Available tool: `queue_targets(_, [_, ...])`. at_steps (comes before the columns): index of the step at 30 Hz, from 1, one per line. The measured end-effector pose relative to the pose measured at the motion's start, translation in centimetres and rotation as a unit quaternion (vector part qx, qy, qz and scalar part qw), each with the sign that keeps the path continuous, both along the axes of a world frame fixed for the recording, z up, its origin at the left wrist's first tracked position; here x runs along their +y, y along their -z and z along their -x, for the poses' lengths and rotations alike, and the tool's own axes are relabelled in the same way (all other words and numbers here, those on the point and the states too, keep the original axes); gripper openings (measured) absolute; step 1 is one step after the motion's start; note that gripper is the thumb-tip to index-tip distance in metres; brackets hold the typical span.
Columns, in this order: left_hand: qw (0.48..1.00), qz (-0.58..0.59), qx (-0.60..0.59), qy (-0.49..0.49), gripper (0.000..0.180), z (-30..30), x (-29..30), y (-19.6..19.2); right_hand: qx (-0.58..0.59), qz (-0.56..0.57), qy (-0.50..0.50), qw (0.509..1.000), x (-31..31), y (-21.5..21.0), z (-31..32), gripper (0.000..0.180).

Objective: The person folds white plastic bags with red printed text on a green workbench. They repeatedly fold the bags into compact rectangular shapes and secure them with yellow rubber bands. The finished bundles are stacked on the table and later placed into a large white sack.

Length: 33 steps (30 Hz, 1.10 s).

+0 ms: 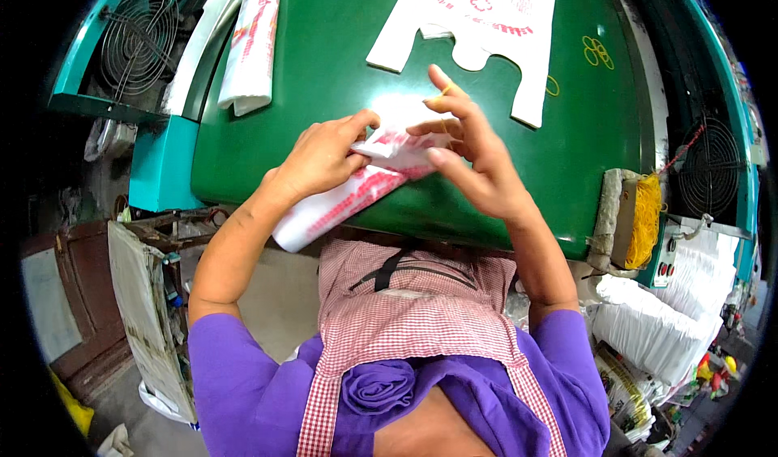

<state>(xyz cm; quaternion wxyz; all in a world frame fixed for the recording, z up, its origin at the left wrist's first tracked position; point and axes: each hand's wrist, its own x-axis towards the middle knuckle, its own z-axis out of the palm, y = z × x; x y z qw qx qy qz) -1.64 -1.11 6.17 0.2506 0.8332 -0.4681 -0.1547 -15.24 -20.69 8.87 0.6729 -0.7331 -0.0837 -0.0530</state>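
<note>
A white plastic bag bundle with red print (348, 206), folded into a roll, lies slanted over the near edge of the green tabletop (324, 68). My left hand (324, 153) is closed on the roll's upper part, thumb and fingers pinching a loose flap. Beside its far right end, my right hand (478, 153) has its fingers spread, slightly blurred. A thin yellow rubber band (445, 90) is looped on its fingers. Whether those fingertips touch the roll is hard to tell.
Another rolled bag bundle (253, 44) lies at the far left. Flat T-shirt bags (486, 19) lie at the back. Loose yellow rubber bands (598, 52) are on the right. A hank of yellow bands (643, 222) hangs at the right corner, above stacked white bags (660, 319).
</note>
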Motion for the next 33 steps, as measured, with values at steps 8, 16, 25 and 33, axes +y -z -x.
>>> queue_targets(8, [0.895,0.325,0.249,-0.175,0.020,-6.2,5.1,3.5,-0.102,0.264,-0.082,0.956,0.6,5.3,3.0,0.054])
queue_targets(16, [0.949,0.172,-0.096,-0.247,0.021,-19.3,5.8,5.5,0.030,0.598,0.144,0.788,-10.2,9.4,3.3,0.064])
queue_targets(25, [0.901,0.045,-0.381,-0.201,0.030,-22.7,6.0,5.2,-0.154,0.534,0.273,0.785,-13.6,4.7,-8.4,0.047])
queue_targets(33, [0.978,0.081,-0.189,0.027,0.043,-3.5,0.4,1.7,-0.022,0.552,0.080,0.830,-8.7,8.4,-8.1,0.019])
